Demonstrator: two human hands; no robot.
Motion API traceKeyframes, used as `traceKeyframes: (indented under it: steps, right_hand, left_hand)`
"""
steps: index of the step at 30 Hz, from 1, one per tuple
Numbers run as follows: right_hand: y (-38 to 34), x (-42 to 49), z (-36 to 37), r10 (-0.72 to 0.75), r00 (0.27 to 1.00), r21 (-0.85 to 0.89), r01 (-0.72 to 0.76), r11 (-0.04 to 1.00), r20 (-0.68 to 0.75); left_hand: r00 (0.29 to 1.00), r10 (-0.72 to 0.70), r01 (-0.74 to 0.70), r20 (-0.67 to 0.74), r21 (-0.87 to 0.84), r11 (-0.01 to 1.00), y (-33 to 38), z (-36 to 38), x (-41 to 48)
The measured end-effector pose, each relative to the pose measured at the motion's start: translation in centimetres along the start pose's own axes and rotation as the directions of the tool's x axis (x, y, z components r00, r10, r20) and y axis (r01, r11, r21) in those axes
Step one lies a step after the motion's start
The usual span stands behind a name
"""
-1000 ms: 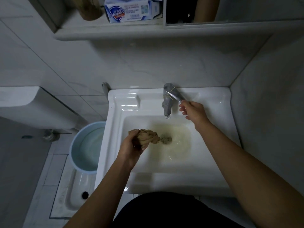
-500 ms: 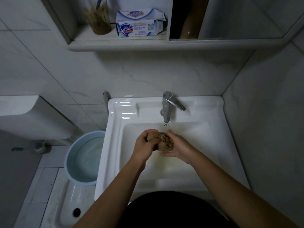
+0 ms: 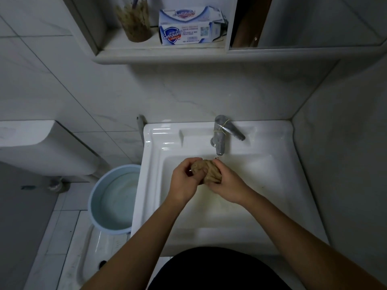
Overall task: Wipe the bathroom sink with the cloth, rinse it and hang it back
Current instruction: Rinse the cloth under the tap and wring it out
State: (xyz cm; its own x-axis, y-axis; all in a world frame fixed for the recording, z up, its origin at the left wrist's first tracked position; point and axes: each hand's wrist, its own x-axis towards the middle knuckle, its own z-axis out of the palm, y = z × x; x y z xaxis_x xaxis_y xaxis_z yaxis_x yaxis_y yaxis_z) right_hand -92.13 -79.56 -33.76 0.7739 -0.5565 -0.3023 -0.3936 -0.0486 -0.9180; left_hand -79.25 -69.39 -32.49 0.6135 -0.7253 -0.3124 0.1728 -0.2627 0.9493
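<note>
Together, the left hand (image 3: pixel 185 177) and right hand (image 3: pixel 227 185) squeeze the brown cloth (image 3: pixel 206 170) — bunched into a wad between them. They hold it over the sink (image 3: pixel 272 185) basin, just below the tap (image 3: pixel 219 139).

We see grey marble-tiled walls (image 3: pixel 188 91), a shelf (image 3: pixel 163 57) holding a soap box (image 3: pixel 188 28), a blue basin (image 3: pixel 115 197) on the tiled floor (image 3: pixel 62 227); light is dim.
</note>
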Motion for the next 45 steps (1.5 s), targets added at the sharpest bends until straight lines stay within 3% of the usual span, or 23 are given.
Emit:
traceKeyframes:
  steps: [2, 5, 8, 10, 12, 16, 20, 22, 25, 26, 28, 30, 32, 34, 36, 38, 40, 43, 45]
  right_hand:
    - [0.0, 0.4, -0.4, 0.021, 0.999, -0.094, -0.024, 0.995, -0.033]
    - [-0.2, 0.8, -1.0, 0.080, 0.997, -0.133, -0.081, 0.988, -0.013]
    - [-0.8, 1.1, -1.3, 0.168, 0.985, -0.005, -0.168, 0.986, 0.026]
    - [-1.5, 1.3, -1.7, 0.261, 0.961, 0.103, -0.270, 0.957, 0.094]
    - [-2.2, 1.6, -2.2, 0.282, 0.941, 0.105, -0.305, 0.947, 0.187]
    - [-2.8, 1.9, -2.7, 0.192, 0.941, -0.119, -0.164, 0.979, 0.280]
    - [-1.6, 1.9, -2.0, 0.076, 0.976, -0.413, 0.016, 0.911, 0.204]
    - [-0.8, 1.7, -1.7, 0.026, 0.983, -0.557, 0.082, 0.826, 0.182]
    - [-0.2, 1.6, -1.2, -0.060, 0.978, -0.668, 0.179, 0.722, 0.197]
    - [-0.2, 1.6, -1.1, -0.071, 0.980, -0.667, 0.181, 0.723, 0.188]
    - [-0.1, 1.8, -1.2, -0.026, 0.990, -0.496, 0.092, 0.864, 0.139]
    - [-0.6, 2.3, -1.8, 0.111, 0.983, -0.139, -0.091, 0.986, 0.145]
    - [-1.5, 2.5, -2.6, 0.273, 0.931, 0.075, -0.299, 0.951, 0.240]
    - [-2.4, 2.3, -3.1, 0.335, 0.853, 0.190, -0.435, 0.880, 0.401]
    - [-3.5, 2.2, -3.4, 0.295, 0.769, 0.227, -0.489, 0.842, 0.567]
    - [-4.5, 2.1, -3.5, 0.269, 0.717, 0.162, -0.471, 0.867, 0.643]
    - [-5.3, 2.1, -3.3, 0.294, 0.723, 0.013, -0.386, 0.922, 0.625]
    - [-5.5, 2.3, -2.3, 0.235, 0.860, -0.273, -0.117, 0.955, 0.453]
    - [-4.7, 2.2, -1.7, 0.134, 0.941, -0.447, 0.021, 0.894, 0.312]
  left_hand:
    - [0.996, 0.085, -0.089, 0.035, 0.159, 0.983, -0.3, -0.6, 0.6]
    - [0.960, 0.247, -0.279, 0.130, 0.388, 0.878, -0.5, -1.3, 0.6]
    - [0.839, 0.418, -0.545, 0.350, 0.531, 0.649, -0.9, -2.1, 0.8]
    - [0.772, 0.417, -0.636, 0.480, 0.567, 0.523, -1.1, -2.4, 1.3]
    - [0.754, 0.391, -0.656, 0.528, 0.571, 0.493, -1.0, -2.6, 2.0]
    - [0.722, 0.368, -0.691, 0.586, 0.582, 0.429, 0.0, -3.4, 4.2]
    - [0.707, 0.246, -0.700, 0.663, 0.609, 0.373, 1.5, -3.7, 5.8]
    - [0.721, 0.102, -0.663, 0.685, 0.640, 0.388, 2.0, -3.5, 6.4]
    - [0.730, -0.247, -0.406, 0.637, 0.695, 0.593, 3.4, -3.4, 7.3]
    - [0.717, -0.336, -0.289, 0.611, 0.698, 0.655, 3.8, -3.5, 7.6]
    - [0.721, -0.387, -0.110, 0.575, 0.647, 0.754, 4.0, -3.8, 7.7]
    - [0.786, -0.330, 0.022, 0.522, 0.511, 0.860, 3.5, -3.7, 7.1]
    - [0.889, -0.184, 0.000, 0.419, 0.402, 0.916, 3.0, -2.9, 5.8]
    - [0.931, 0.091, -0.238, 0.354, 0.398, 0.886, 2.4, -2.0, 4.5]
    - [0.867, 0.321, -0.472, 0.381, 0.421, 0.775, 2.1, -1.5, 3.8]
    - [0.810, 0.431, -0.582, 0.399, 0.444, 0.682, 2.4, -1.2, 3.7]
    - [0.761, 0.499, -0.648, 0.415, 0.503, 0.572, 2.9, -0.9, 3.9]
    - [0.735, 0.528, -0.668, 0.427, 0.589, 0.454, 2.6, -0.5, 4.1]
    - [0.763, 0.515, -0.628, 0.390, 0.634, 0.451, 2.0, -0.2, 4.2]
